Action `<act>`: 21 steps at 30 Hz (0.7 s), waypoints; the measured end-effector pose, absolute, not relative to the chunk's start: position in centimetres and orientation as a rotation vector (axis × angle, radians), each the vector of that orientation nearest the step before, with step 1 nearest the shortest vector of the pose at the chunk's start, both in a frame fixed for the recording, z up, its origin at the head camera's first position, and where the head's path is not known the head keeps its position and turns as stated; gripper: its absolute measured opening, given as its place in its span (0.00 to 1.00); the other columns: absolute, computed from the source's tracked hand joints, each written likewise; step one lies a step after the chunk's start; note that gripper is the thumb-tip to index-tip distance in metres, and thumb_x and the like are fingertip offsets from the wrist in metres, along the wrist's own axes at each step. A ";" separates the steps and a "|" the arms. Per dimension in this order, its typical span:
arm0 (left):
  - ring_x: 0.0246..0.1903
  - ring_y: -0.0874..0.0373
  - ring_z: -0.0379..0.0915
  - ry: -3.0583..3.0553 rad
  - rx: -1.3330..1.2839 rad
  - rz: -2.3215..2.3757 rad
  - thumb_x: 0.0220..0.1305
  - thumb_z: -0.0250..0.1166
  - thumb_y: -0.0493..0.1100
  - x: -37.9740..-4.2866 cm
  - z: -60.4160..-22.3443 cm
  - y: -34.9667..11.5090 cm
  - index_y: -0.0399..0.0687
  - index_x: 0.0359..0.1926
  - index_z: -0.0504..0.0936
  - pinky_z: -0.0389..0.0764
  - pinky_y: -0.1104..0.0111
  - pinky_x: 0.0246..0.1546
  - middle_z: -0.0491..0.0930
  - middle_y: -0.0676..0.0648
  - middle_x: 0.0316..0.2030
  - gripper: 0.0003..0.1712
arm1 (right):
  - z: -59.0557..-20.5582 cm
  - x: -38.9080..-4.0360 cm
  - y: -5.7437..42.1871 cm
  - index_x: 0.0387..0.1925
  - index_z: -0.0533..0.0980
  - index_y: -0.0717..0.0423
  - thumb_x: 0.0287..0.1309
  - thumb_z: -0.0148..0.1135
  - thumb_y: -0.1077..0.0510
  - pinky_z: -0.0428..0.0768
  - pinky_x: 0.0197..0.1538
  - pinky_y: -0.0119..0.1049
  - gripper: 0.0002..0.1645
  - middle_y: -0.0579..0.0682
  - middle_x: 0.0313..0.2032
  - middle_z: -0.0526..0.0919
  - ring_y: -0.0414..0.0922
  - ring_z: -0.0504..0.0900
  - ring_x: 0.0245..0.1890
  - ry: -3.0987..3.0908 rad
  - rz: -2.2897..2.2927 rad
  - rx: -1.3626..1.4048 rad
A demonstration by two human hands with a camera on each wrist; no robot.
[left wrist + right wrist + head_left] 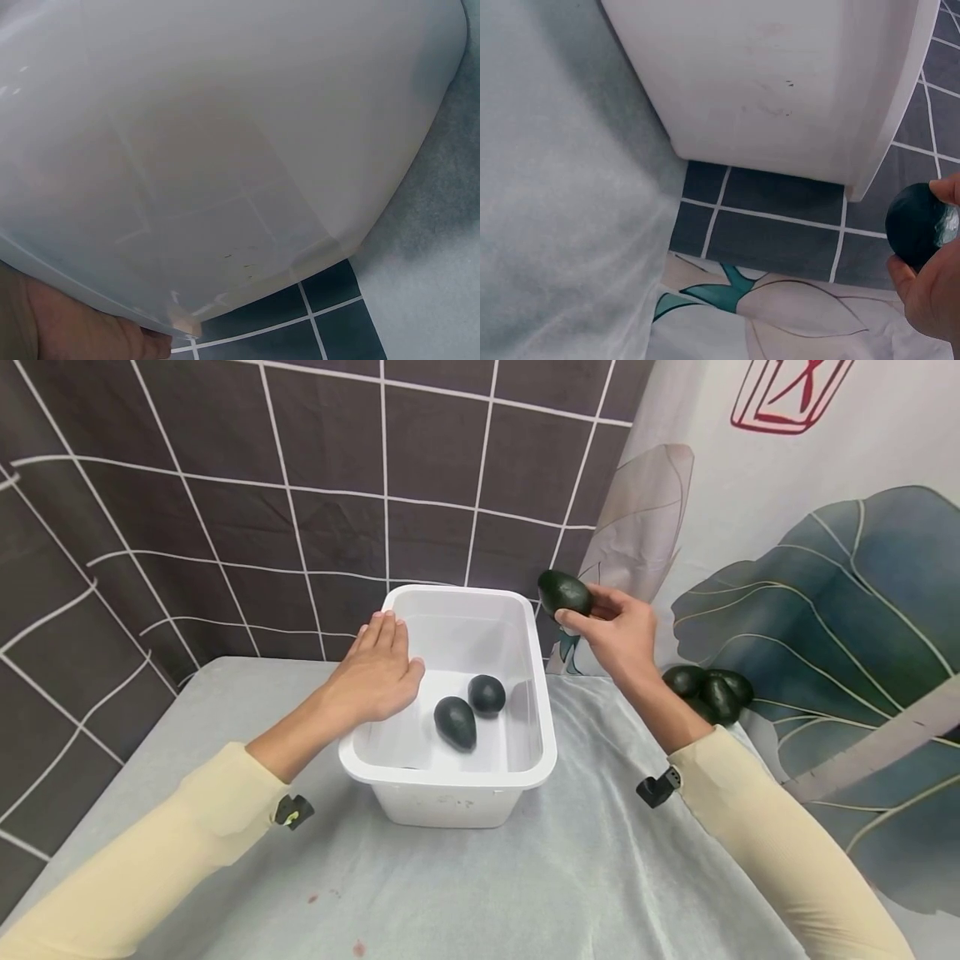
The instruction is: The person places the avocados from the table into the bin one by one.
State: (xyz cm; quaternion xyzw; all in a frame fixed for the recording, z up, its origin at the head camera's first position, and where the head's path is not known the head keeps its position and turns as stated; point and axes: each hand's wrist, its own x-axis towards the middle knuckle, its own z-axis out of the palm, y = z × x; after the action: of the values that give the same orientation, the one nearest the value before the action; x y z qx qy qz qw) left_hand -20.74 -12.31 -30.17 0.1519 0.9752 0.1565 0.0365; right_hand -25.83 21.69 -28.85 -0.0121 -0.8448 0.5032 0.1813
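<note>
A white plastic tub (454, 800) stands on the grey cloth, with two dark green avocados inside, one pear-shaped (455, 724) and one rounder (487, 694). My left hand (378, 672) rests on the tub's left rim, fingers straight and pointing away from me. In the left wrist view that hand (90, 326) shows at the lower left, along the rim. My right hand (618, 631) pinches another avocado (562, 592) between thumb and fingers, up beyond the tub's right rim. The right wrist view shows this avocado (913, 225) at its right edge, beside the tub's outer wall.
Several more avocados (711, 692) lie in a pile at the right, behind my right forearm. A dark curtain with white grid lines (330, 527) hangs behind the tub. A leaf-patterned curtain (810, 593) hangs on the right. Grey cloth (585, 860) covers the table.
</note>
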 end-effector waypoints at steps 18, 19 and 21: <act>0.92 0.32 0.23 2.986 0.452 0.493 0.87 0.33 0.54 -20.7 -30.1 -12.3 0.24 0.89 0.38 0.31 0.42 0.93 0.31 0.26 0.90 0.46 | -28.2 -26.8 19.8 0.71 0.86 0.54 0.58 0.85 0.54 0.87 0.59 0.25 0.38 0.61 0.62 0.92 0.43 0.93 0.56 -2.370 1.490 0.104; 0.92 0.32 0.23 2.986 0.452 0.492 0.87 0.33 0.54 -20.7 -30.1 -12.3 0.24 0.89 0.38 0.32 0.43 0.93 0.31 0.26 0.90 0.46 | -28.2 -26.8 19.7 0.71 0.85 0.54 0.58 0.85 0.54 0.87 0.60 0.26 0.38 0.61 0.63 0.92 0.45 0.93 0.57 -2.376 1.487 0.109; 0.92 0.32 0.23 2.984 0.454 0.492 0.87 0.33 0.54 -20.7 -30.1 -12.3 0.24 0.89 0.38 0.31 0.43 0.93 0.31 0.26 0.90 0.46 | -28.1 -26.9 19.5 0.71 0.85 0.54 0.58 0.86 0.54 0.88 0.61 0.28 0.39 0.60 0.63 0.92 0.48 0.93 0.59 -2.389 1.476 0.129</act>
State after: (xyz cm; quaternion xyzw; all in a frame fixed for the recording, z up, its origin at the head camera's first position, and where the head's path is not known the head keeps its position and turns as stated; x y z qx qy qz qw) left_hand -20.73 -12.32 -30.10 0.1482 0.9749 0.1607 0.0416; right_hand -26.92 19.47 -28.06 0.0451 -0.8383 0.5180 0.1643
